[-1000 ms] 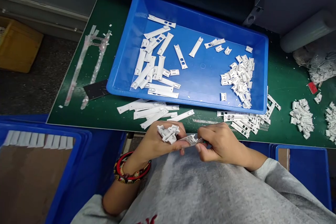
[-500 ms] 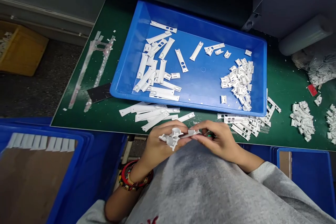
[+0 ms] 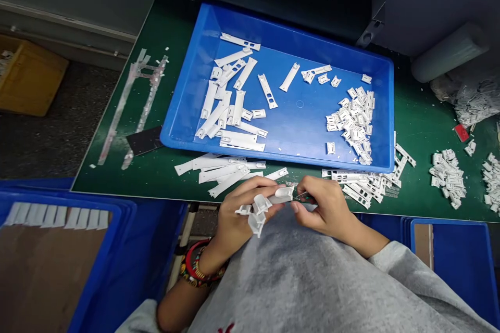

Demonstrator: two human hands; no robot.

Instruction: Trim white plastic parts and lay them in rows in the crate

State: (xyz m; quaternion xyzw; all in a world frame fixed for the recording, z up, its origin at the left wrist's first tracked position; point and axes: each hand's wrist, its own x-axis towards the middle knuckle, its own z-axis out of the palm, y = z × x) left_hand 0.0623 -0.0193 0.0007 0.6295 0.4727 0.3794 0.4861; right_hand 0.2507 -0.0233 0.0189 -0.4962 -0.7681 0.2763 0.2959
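My left hand (image 3: 233, 221) is closed around several white plastic strips (image 3: 258, 207), their flared ends sticking out past the palm. Between its thumb and fingers one more white plastic strip (image 3: 283, 195) points to the right. My right hand (image 3: 327, 209) is closed just beside that strip's end, pinching a thin metal-tipped tool (image 3: 302, 194). Most of the tool is hidden in the fingers, so its kind is unclear. Both hands are in front of the grey sweatshirt, at the near edge of the green table (image 3: 128, 184).
A blue tray (image 3: 297, 158) holds long white strips at left and a heap of small white clips (image 3: 353, 122) at right. More strips (image 3: 226, 169) lie before it. Further clip piles (image 3: 448, 177) are at right. Blue bins (image 3: 127, 218) flank the body below table height.
The strip in the left fingers has been turned so its end faces up. The right fingers touched that end half a second ago and now sit slightly apart from it, with the tool tip showing.
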